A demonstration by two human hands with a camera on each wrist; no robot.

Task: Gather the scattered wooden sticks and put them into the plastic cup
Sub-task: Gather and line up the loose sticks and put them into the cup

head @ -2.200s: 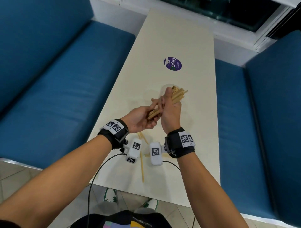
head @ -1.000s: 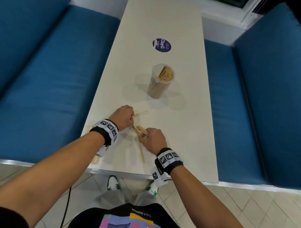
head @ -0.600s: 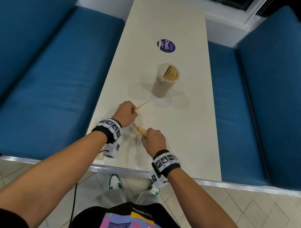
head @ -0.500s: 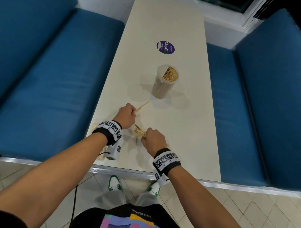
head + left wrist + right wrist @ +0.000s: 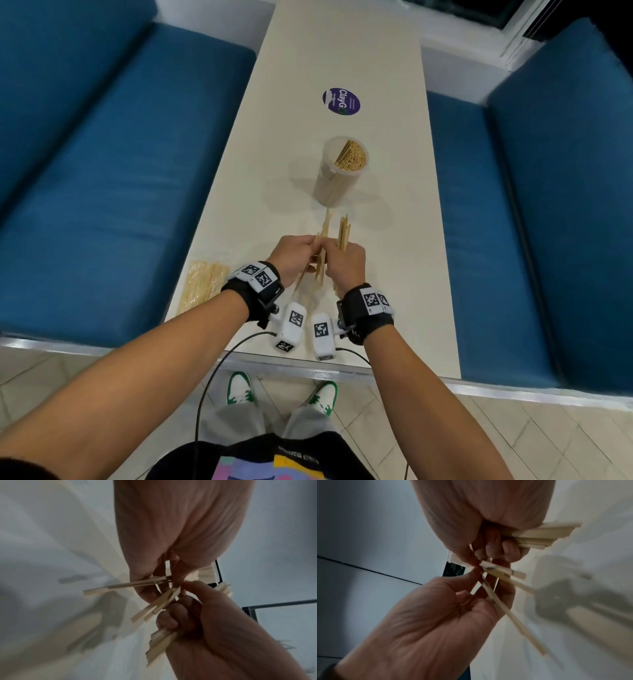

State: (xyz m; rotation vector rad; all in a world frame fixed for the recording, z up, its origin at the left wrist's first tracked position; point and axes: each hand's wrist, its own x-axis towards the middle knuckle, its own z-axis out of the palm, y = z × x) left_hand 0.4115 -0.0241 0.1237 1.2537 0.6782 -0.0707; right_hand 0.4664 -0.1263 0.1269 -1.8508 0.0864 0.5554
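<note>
Over a long pale desk between blue benches, a plastic cup packed with sticks stands just ahead of both hands; the right hand curls round a bundle of wooden sticks while the left hand pinches a few loose ones against it, ends splayed; thin, stiff and light, the sticks look prone to slip and fan out, so a firm hold near mid-length, ends squared, seems wise; a wrapped packet lies left of the left wrist
</note>
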